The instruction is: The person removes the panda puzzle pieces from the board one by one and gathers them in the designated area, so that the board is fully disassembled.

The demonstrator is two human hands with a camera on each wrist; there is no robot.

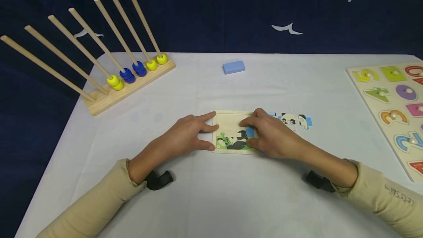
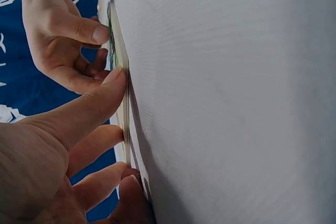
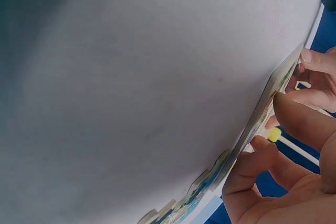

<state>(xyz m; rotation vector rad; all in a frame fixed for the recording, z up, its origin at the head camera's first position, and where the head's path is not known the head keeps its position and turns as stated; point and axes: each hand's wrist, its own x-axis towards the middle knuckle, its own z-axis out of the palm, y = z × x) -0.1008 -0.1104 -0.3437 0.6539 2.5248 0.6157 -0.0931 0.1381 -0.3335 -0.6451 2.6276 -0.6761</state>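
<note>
Puzzle tray (image 1: 228,121), wooden, one: flat on the desk (image 1: 211,201), between the two hands, longer side apparently running hand to hand. Left hand (image 1: 185,135): fingers and thumb spread, tips against the tray's near side. Right hand (image 1: 274,135): fingers bent over the fitted pieces (image 1: 235,145); whether it pinches one, cannot tell. Loose panda pieces (image 1: 292,117): just beyond the right hand, the nearer of the two.
</note>
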